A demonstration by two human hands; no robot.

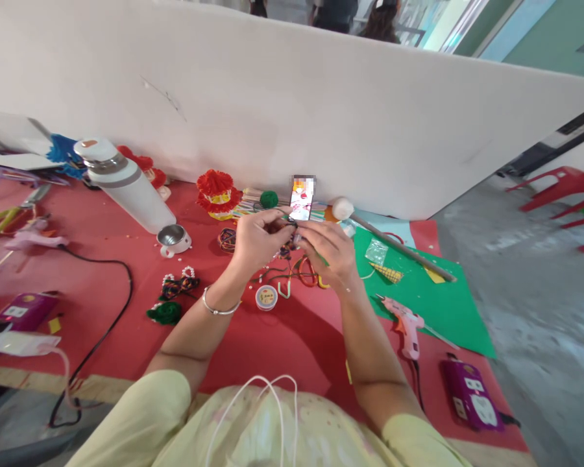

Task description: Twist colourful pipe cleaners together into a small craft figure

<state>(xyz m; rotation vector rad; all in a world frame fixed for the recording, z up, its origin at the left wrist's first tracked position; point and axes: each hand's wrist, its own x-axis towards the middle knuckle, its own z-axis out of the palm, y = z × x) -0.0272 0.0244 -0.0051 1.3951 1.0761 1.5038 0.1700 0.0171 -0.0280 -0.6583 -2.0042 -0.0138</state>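
My left hand and my right hand meet over the middle of the table. Fingers of both are pinched around a small piece of dark yarn; its exact shape is partly hidden by the fingertips. Just beyond them a phone with a lit screen leans against the white board. Below the hands lie scissors with red-orange handles and a small round tub with a labelled lid. A multicoloured yarn ball rests beside my left hand.
On the left stand a white bottle and a metal-lined cup. To the right, a pink glue gun overlaps green paper, near a purple power strip. A black cable loops across the red tabletop. A white board rises behind.
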